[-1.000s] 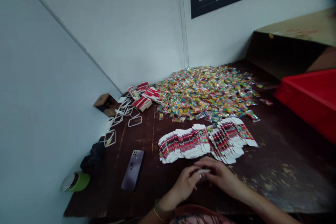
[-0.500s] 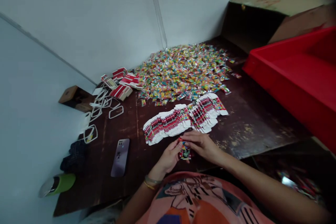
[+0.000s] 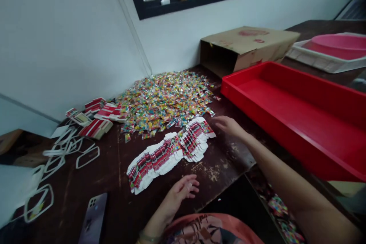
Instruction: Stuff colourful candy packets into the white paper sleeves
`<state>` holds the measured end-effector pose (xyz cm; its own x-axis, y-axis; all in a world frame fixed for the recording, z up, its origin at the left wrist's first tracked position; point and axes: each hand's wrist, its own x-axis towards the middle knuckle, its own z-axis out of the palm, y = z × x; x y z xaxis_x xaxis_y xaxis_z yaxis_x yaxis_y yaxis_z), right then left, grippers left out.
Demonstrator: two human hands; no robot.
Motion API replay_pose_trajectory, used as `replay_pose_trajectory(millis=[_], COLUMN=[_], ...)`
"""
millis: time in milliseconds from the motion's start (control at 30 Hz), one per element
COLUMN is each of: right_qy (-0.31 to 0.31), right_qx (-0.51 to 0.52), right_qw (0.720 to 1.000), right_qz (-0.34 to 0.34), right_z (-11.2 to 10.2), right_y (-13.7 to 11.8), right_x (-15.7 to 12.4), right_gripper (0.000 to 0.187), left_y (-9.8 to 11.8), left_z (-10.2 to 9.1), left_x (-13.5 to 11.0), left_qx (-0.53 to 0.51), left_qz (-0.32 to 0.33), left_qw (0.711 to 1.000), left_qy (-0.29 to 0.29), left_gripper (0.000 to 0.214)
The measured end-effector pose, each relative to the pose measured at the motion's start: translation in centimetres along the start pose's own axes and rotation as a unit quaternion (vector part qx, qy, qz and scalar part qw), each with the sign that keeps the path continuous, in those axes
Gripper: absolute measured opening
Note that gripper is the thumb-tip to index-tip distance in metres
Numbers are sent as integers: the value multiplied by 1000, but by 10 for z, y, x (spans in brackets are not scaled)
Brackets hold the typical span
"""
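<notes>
The right hand (image 3: 228,125) hovered open beside the fanned cards (image 3: 168,152) at centre. The left hand (image 3: 183,188) lay open, empty, below them

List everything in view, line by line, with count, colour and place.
sweet packets: one heap, multicoloured, back of the table by the wall
printed cards: one fanned row, white with red and black, mid-table before the heap
carton stacks: several, red and white, left of the heap
loops: several, white, far left
phone: one, lilac, near left edge
tray: one, red, right side
cardboard box: one, brown, on its side behind the tray
basin: one, pink, in a white crate, far right
table: one, dark brown
left hand: open, holding nothing, over the near table edge
right hand: open, beside the right end of the printed cards
</notes>
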<state>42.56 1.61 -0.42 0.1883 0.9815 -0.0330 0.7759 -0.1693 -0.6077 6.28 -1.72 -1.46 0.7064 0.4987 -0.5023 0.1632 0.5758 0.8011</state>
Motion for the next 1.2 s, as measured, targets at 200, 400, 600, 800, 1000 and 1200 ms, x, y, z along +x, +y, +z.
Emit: replay_pose_trajectory(millis=[200, 400, 600, 800, 1000, 1200], right_qy=[130, 121, 81, 92, 5, -183], right_qx=[-72, -96, -97, 6, 91, 263], right_qw=[987, 988, 988, 951, 955, 925], right_qz=[59, 11, -85, -294, -284, -203], right_z=[31, 78, 69, 88, 117, 107], right_y=[10, 16, 15, -84, -137, -134], right_x=[90, 31, -29, -100, -112, -97], right_gripper=[41, 46, 29, 24, 30, 14], left_y=[-19, -32, 5, 17, 3, 2], left_z=[-21, -45, -16, 9, 11, 1], left_x=[-5, -8, 2, 13, 6, -16], left_qx=[-7, -64, -16, -129, -110, -85], left_qz=[-5, -41, -25, 89, -12, -70], left_qw=[999, 993, 999, 987, 988, 993], left_qy=[45, 91, 32, 37, 107, 30], left_gripper=[59, 68, 50, 56, 42, 26])
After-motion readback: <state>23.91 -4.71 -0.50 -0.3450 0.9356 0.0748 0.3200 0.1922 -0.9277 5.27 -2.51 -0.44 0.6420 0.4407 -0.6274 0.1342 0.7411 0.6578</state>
